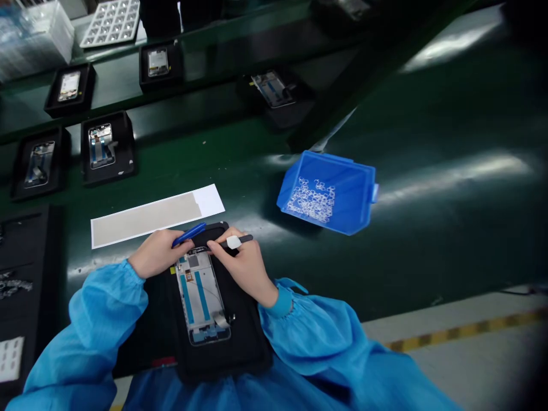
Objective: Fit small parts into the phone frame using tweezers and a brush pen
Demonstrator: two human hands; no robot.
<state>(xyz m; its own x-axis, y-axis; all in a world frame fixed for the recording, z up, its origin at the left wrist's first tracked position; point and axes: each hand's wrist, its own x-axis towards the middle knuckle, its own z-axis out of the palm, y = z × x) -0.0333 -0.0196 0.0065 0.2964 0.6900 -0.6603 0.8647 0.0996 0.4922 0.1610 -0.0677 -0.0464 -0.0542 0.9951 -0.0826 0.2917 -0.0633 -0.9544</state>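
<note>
Both hands are working at the top end of a phone frame [201, 297], which is lying face-open in a black tray [240, 342] right at the near edge of the worktop [428, 228], pulled in close to the person's body so the wrists are resting on the tray rim. The left hand [156, 254] is curled around a blue stick [188, 234], pinching it low so that its tip is reaching toward the frame's top edge. The right hand [244, 265] is gripping a dark pen-like tool [235, 241] with a white band, thumb and forefinger tight near the tip, angled in from the other side; the two tools are meeting over the same spot, one seemingly steadying while the other is working.

A long paper strip [156, 216] is lying just beyond the hands, within easy reach. A blue bin [329, 191] of tiny pale parts is sitting tilted further right, its open side turned toward the person. More phone frames in black trays [107, 147] are lining the far left side and the raised shelf behind.

What the tool tips are actually touching is hidden under the fingers. The small parts in the bin are too fine to make out, and the trays at the left edge are cut off by the picture's border.
</note>
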